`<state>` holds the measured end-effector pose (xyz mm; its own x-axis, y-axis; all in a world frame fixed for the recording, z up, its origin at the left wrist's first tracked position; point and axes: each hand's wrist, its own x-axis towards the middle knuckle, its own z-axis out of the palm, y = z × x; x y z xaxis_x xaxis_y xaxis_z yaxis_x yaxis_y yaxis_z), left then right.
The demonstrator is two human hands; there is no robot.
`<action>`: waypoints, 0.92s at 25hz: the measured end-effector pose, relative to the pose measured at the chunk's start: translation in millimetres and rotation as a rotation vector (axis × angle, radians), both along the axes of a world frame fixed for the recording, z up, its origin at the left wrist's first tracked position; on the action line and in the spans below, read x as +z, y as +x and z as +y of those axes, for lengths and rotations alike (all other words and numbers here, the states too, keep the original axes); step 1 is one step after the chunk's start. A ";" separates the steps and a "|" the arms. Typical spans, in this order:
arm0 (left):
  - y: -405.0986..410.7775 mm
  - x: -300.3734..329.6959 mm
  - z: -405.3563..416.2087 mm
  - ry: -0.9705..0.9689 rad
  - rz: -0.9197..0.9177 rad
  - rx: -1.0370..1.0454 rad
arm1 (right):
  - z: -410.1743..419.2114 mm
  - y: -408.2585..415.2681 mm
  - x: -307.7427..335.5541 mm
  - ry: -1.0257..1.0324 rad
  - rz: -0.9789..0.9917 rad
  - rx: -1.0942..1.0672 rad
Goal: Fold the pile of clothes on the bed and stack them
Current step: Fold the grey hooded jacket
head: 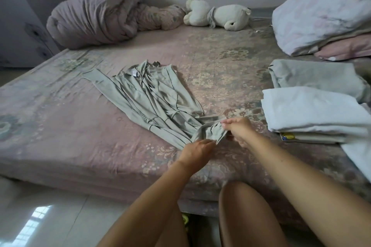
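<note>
- The bed (60, 122) carries the grey-green garment (152, 98) spread crumpled at its middle, near end bunched by the front edge; a tug there could drag the whole cloth askew.
- The folded stack (313, 114) lies well apart to the right; a loose fold may topple in carrying.
- Right hand (239, 128) pinches the bunched end; left hand (197, 151) pinches the hem beside it; slippery fabric may slide free.

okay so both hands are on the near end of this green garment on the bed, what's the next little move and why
Probably pull that end taut and flatten it. The green garment lies bunched in long wrinkles, and both the left hand and right hand pinch its crumpled near edge, so smoothing should come before any fold.
</note>
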<state>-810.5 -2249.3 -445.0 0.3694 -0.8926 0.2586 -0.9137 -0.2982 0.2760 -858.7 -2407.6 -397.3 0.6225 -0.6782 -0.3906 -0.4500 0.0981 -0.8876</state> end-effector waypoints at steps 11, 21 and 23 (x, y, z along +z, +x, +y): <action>106.9 99.4 -100.9 0.120 0.363 0.085 | -52.9 30.4 63.3 0.043 -0.329 0.266; 215.9 296.8 -147.5 -0.041 0.789 0.054 | -121.2 132.2 258.7 0.047 -0.334 0.376; 225.9 369.8 -138.8 -0.151 0.671 0.096 | -118.3 151.1 322.5 -0.218 -0.184 0.477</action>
